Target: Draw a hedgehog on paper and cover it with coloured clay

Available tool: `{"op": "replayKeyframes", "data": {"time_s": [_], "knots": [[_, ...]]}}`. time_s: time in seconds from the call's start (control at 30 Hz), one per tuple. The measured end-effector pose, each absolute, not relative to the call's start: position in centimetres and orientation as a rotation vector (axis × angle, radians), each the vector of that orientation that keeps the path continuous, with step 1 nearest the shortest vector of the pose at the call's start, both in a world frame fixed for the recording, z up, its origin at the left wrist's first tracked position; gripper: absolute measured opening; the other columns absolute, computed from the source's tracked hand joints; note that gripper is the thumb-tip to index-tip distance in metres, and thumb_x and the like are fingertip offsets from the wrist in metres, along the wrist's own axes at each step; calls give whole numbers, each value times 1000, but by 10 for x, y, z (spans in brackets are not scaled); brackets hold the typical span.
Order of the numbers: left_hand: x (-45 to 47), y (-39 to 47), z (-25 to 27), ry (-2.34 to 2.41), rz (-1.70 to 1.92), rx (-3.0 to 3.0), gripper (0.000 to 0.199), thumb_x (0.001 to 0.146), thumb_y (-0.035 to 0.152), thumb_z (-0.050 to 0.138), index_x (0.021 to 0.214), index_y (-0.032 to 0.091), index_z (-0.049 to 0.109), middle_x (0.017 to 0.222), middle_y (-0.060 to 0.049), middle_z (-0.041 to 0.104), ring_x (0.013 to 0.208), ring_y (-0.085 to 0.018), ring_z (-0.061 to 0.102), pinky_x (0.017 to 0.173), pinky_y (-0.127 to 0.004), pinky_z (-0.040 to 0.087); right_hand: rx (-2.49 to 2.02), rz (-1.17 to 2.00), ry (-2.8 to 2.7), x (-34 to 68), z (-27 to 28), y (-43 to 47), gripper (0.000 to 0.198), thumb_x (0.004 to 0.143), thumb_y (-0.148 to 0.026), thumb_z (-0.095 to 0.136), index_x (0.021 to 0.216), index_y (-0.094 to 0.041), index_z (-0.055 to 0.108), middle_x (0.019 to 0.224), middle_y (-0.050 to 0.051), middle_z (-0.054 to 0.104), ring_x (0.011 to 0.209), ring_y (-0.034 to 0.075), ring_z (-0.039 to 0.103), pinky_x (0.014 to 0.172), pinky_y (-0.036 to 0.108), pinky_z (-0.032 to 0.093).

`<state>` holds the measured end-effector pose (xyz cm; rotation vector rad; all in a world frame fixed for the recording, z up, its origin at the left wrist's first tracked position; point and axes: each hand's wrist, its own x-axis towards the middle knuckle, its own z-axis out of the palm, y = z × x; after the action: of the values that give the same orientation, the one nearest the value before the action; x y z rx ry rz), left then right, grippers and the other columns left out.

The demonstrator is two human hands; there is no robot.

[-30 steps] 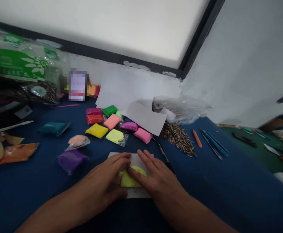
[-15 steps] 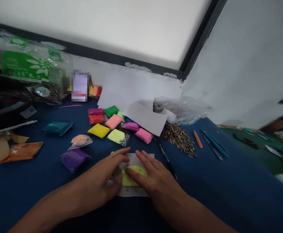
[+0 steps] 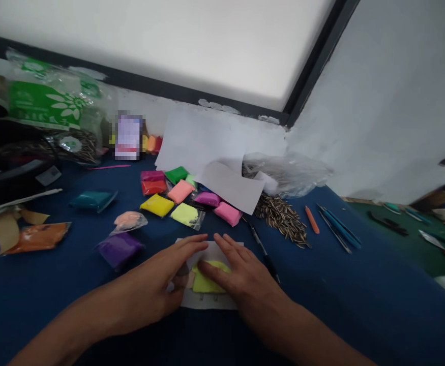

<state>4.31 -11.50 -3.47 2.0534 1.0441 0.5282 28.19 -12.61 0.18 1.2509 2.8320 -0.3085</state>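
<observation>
A flat layer of yellow modelling clay [image 3: 209, 282] lies on a small white sheet of paper [image 3: 216, 303] near the front of the table. My right hand [image 3: 247, 282] is open, its thumb resting on the clay and its other fingers stretched over the sheet. At the left edge of the paper is my left hand [image 3: 165, 282], with fingers extended and thumb apart. A small patch of pale peach clay [image 3: 188, 281] shows beside the yellow, partly covered by that hand. Small pencil marks are visible on the paper below the clay.
Several clay packets surround the work, among them a purple packet [image 3: 120, 249] and a yellow packet [image 3: 157, 205]. A pen [image 3: 262, 246], a pile of sunflower seeds [image 3: 283, 216], an orange stick [image 3: 312, 220] and blue tweezers [image 3: 340, 229] lie to the right. White sheets [image 3: 203, 137] lean at the back.
My left hand has drawn slightly left, uncovering more of the clay's left edge. My right thumb stays on the yellow clay. The view has shifted slightly.
</observation>
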Motion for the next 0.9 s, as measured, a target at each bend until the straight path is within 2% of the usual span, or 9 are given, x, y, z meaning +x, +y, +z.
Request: {"op": "replayKeyframes", "data": {"time_s": [0.27, 0.43, 0.57, 0.9], "knots": [[44, -114, -36, 1044, 516, 2062, 76, 83, 9, 52, 153, 33, 39, 166, 1, 32, 151, -28, 29, 120, -47, 34, 1224, -256, 2863, 282, 0, -124, 57, 97, -4, 54, 149, -27, 50, 164, 24, 28, 150, 39, 29, 114, 59, 37], [44, -115, -35, 1052, 485, 2064, 76, 84, 10, 52, 153, 36, 38, 166, 4, 31, 152, -27, 26, 120, -49, 33, 1239, -229, 2893, 286, 0, -125, 55, 97, -7, 57, 148, -25, 51, 163, 24, 28, 150, 39, 29, 114, 57, 39], [44, -115, -34, 1058, 474, 2071, 75, 84, 11, 51, 153, 37, 38, 166, 4, 31, 152, -27, 27, 119, -49, 36, 1188, -222, 2939, 291, 1, -130, 48, 99, -10, 55, 144, -26, 56, 162, 23, 31, 149, 38, 32, 112, 57, 41], [43, -116, -29, 1024, 435, 2072, 75, 84, 8, 51, 149, 44, 44, 167, 7, 29, 151, -28, 30, 116, -45, 40, 1142, -194, 2867, 289, 5, -135, 46, 100, -19, 55, 146, -23, 52, 161, 26, 33, 148, 40, 32, 111, 58, 42]]}}
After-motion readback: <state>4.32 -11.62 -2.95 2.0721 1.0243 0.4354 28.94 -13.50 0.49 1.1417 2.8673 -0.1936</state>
